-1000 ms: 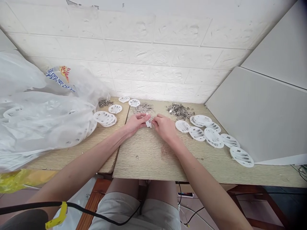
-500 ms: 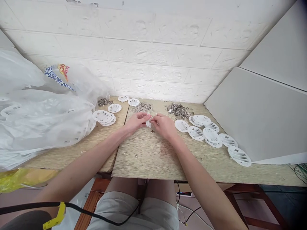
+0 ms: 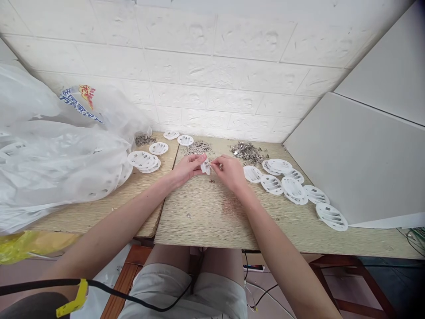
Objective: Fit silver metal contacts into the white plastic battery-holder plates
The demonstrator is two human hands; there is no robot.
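Observation:
A round white slotted plastic disc (image 3: pixel 206 166) is tilted on edge between my hands above the table. My left hand (image 3: pixel 187 169) grips it by its left side, thumb on top. Close to the disc's right side, the fingertips of my right hand (image 3: pixel 229 172) are pinched together; whatever sits in them is too small to make out. Just below the hands, a few tiny metal pieces (image 3: pixel 211 181) lie on the wood. Behind them are a pile of small metal pieces (image 3: pixel 248 153) and a thinner scatter of metal bits (image 3: pixel 199 148).
Several white slotted discs (image 3: pixel 295 190) lie overlapping to the right, beside a grey panel (image 3: pixel 358 164). More discs (image 3: pixel 143 160) lie at left near a large translucent plastic bag (image 3: pixel 66 164). A white brick-pattern wall (image 3: pixel 212 79) closes off the back. A black cable (image 3: pixel 133 299) crosses the lower left.
The disc in my left hand has turned so that more of its slotted face shows. My right fingertips have drawn slightly back from it to the right.

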